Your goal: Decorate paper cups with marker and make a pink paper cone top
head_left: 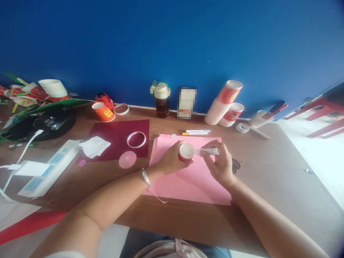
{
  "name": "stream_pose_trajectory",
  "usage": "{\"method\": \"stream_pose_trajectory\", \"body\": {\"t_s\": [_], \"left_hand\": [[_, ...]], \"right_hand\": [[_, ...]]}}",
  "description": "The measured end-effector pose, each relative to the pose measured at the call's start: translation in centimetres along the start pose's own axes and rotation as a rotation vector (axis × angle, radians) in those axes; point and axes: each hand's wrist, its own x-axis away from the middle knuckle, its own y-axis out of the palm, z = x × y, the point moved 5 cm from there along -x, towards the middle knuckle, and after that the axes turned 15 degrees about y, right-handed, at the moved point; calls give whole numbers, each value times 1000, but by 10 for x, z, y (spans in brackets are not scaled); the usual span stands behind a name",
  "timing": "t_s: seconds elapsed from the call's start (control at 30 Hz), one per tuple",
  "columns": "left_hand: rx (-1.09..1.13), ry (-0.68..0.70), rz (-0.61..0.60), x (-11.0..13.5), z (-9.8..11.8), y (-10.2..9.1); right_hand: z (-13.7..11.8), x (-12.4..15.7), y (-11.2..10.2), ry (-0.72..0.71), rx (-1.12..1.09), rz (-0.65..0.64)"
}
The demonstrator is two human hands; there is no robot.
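My left hand (173, 157) is wrapped round a small red paper cup (186, 152), whose pale round end faces up toward me. In my right hand (219, 163) is a white marker (211, 151), held between thumb and fingers. Its left end points at the cup's edge; whether it touches I cannot tell. Both hands are over a stack of pink paper (188, 186). A pink paper disc (127, 159) and a white ring (136, 139) lie to the left, the ring on a dark red sheet (107, 132).
Two pens (197, 131) lie behind the pink paper. Scissors (235, 165) are partly hidden by my right hand. A drink bottle (161, 100), stacked paper cups (218, 109) and a tape roll (242, 127) stand near the wall. At left is a power strip (51, 168) with cables.
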Motion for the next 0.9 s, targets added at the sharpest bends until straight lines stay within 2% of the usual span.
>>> {"method": "stream_pose_trajectory", "body": {"t_s": [0.2,0.37,0.47,0.6,0.73,0.9], "left_hand": [[43,24,-39,0,2,1],[67,18,-68,-1,3,-1],[103,78,-111,-2,4,0],[70,147,-121,-4,3,-2],[127,73,-160,-2,1,-1],[189,24,-193,1,0,0]], "right_hand": [[-4,-1,3,-11,-18,-34],[4,-2,2,48,-13,-26],[8,-4,2,105,-66,-30],[2,-8,3,94,-128,-50],[-2,-12,5,92,-82,-78],[4,-14,4,192,-124,-88]]}}
